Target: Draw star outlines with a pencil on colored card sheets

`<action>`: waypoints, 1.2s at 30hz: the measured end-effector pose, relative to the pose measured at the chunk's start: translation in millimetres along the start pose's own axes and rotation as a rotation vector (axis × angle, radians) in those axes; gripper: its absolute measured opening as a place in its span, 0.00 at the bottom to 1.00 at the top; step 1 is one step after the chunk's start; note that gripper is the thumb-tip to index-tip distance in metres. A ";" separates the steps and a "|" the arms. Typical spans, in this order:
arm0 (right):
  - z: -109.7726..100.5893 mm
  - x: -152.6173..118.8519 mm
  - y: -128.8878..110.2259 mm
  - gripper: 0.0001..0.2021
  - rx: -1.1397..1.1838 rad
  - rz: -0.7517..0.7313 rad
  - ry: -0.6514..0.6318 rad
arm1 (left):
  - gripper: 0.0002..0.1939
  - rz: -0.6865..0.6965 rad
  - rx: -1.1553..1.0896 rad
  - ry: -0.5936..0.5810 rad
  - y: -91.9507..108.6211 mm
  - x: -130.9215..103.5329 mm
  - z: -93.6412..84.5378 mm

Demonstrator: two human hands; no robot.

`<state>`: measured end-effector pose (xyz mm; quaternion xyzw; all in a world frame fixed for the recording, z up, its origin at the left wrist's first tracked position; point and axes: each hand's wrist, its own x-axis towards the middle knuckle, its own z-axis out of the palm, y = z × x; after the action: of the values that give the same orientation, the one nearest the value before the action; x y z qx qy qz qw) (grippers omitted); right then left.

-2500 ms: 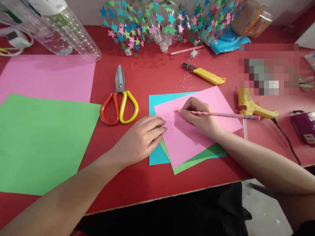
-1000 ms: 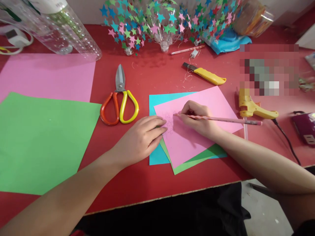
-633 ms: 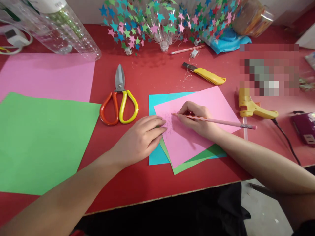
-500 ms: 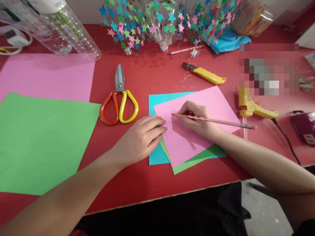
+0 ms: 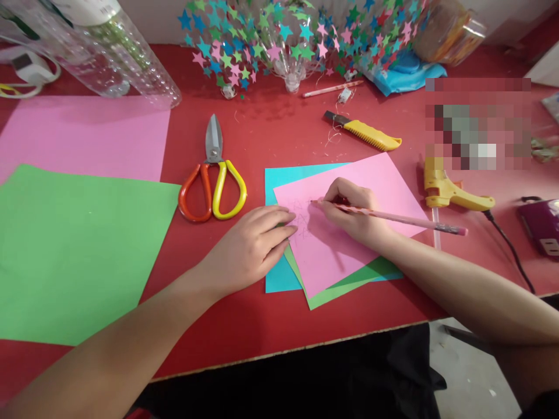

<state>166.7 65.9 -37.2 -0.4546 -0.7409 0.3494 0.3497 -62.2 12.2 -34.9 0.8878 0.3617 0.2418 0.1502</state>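
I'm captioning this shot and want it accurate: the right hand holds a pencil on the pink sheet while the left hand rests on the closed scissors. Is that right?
Not quite: the head view shows the left hand resting on the pink sheet's left edge, not the scissors.

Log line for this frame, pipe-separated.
left hand: on pink sheet | right hand: gripping pencil, tip at same sheet | scissors, cutter, glue gun: on table

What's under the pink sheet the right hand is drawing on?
A green sheet shows past the lower edge of the pink sheet; a blue sheet shows beneath both, at left. Anything under the middle is hidden.
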 end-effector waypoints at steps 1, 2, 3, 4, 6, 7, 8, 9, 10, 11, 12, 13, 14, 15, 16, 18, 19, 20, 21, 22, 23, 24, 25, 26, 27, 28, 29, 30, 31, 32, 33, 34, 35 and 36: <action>-0.1 -0.3 0.5 0.10 -0.001 0.002 0.006 | 0.13 0.001 0.001 0.000 -0.1 -0.2 0.1; -0.2 -0.5 1.1 0.11 -0.003 0.006 0.011 | 0.13 0.004 0.003 0.000 -0.2 -0.3 0.0; -0.4 -0.7 1.5 0.11 -0.005 0.007 0.015 | 0.13 0.008 0.006 0.001 -0.3 -0.5 0.0; -0.6 -0.7 1.9 0.11 -0.009 0.005 0.018 | 0.13 0.011 0.008 0.002 -0.2 -0.5 -0.2; -1.2 -0.6 2.2 0.11 -0.018 -0.004 0.024 | 0.13 0.014 0.011 0.004 -0.1 -0.5 -0.5; -1.5 -0.5 2.2 0.10 -0.022 -0.009 0.029 | 0.12 0.013 0.012 0.003 0.0 -0.4 -0.5; -1.9 -0.4 2.1 0.10 -0.025 -0.009 0.034 | 0.12 0.012 0.011 -0.001 0.0 -0.3 -0.5; -2.1 -0.4 1.9 0.11 -0.026 -0.005 0.038 | 0.12 0.012 0.011 -0.004 0.0 -0.3 -0.4; -2.3 -0.3 1.7 0.11 -0.025 0.001 0.039 | 0.13 0.011 0.009 -0.006 -0.1 -0.2 -0.3; -2.4 -0.3 1.5 0.11 -0.022 0.006 0.041 | 0.13 0.011 0.008 -0.008 -0.1 -0.1 -0.2; -2.4 -0.4 1.4 0.11 -0.020 0.011 0.044 | 0.13 0.011 0.007 -0.009 -0.2 0.0 -0.2; -2.2 -0.4 1.3 0.11 -0.019 0.015 0.047 | 0.13 0.011 0.006 -0.008 -0.2 0.1 -0.2; -2.0 -0.5 1.2 0.11 -0.019 0.016 0.050 | 0.13 0.009 0.006 -0.008 -0.2 0.2 -0.3; -1.8 -0.5 1.2 0.11 -0.021 0.016 0.052 | 0.13 0.008 0.006 -0.007 -0.2 0.3 -0.3; -1.6 -0.6 1.1 0.11 -0.022 0.017 0.053 | 0.13 0.006 0.007 -0.006 -0.1 0.3 -0.4; -1.4 -0.6 1.0 0.11 -0.022 0.018 0.051 | 0.13 0.002 0.008 -0.004 0.0 0.4 -0.4; -1.5 -0.5 0.9 0.11 -0.020 0.019 0.051 | 0.13 0.000 0.007 -0.003 0.0 0.3 -0.4; -1.6 -0.5 0.9 0.12 -0.019 0.021 0.051 | 0.13 0.000 0.005 -0.003 -0.1 0.3 -0.3; -1.8 -0.5 1.0 0.12 -0.018 0.021 0.049 | 0.13 -0.001 0.003 -0.004 -0.1 0.1 -0.2; -1.9 -0.5 1.2 0.12 -0.018 0.022 0.047 | 0.13 -0.001 0.001 -0.005 -0.2 0.0 -0.1; -2.0 -0.6 1.4 0.12 -0.019 0.020 0.046 | 0.13 0.000 -0.001 -0.004 -0.3 -0.1 0.0; -2.0 -0.7 1.6 0.12 -0.020 0.016 0.046 | 0.13 0.003 -0.002 -0.003 -0.3 -0.2 0.0; -1.9 -0.9 1.7 0.12 -0.023 0.011 0.044 | 0.13 0.004 -0.003 0.000 -0.3 -0.3 0.0; -1.7 -1.1 1.7 0.12 -0.027 0.007 0.041 | 0.13 0.005 -0.003 0.002 -0.3 -0.3 -0.1; -1.5 -1.4 1.6 0.12 -0.028 0.001 0.034 | 0.13 0.006 -0.003 0.001 -0.2 -0.2 -0.2; -1.3 -1.7 1.3 0.12 -0.027 -0.006 0.020 | 0.13 0.005 -0.003 -0.001 0.0 -0.2 -0.3; -1.2 -1.9 0.9 0.11 -0.024 -0.013 0.006 | 0.13 0.003 -0.002 -0.003 0.1 -0.1 -0.5; -1.1 -2.1 0.5 0.11 -0.024 -0.014 -0.007 | 0.13 0.001 -0.002 -0.007 0.3 0.1 -0.8; -1.0 -2.2 0.2 0.11 -0.025 -0.016 -0.020 | 0.13 0.000 0.000 -0.010 0.5 0.2 -1.0; -0.9 -2.2 0.1 0.11 -0.028 -0.019 -0.032 | 0.13 -0.002 0.001 -0.013 0.7 0.3 -1.3; -0.8 -2.3 0.1 0.10 -0.035 -0.020 -0.040 | 0.13 -0.004 0.001 -0.015 0.9 0.4 -1.5; -0.7 -2.3 0.2 0.10 -0.043 -0.021 -0.047 | 0.13 -0.005 -0.001 -0.016 1.1 0.6 -1.7; -0.7 -2.3 0.3 0.10 -0.051 -0.024 -0.053 | 0.13 -0.006 -0.004 -0.017 1.3 0.7 -1.8; -0.7 -2.5 0.1 0.10 -0.056 -0.032 -0.063 | 0.13 -0.008 -0.007 -0.016 1.5 0.9 -1.9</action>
<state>168.1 63.8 -37.5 -0.4411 -0.7682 0.3373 0.3187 -61.8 12.0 -32.3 0.8877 0.3630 0.2355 0.1573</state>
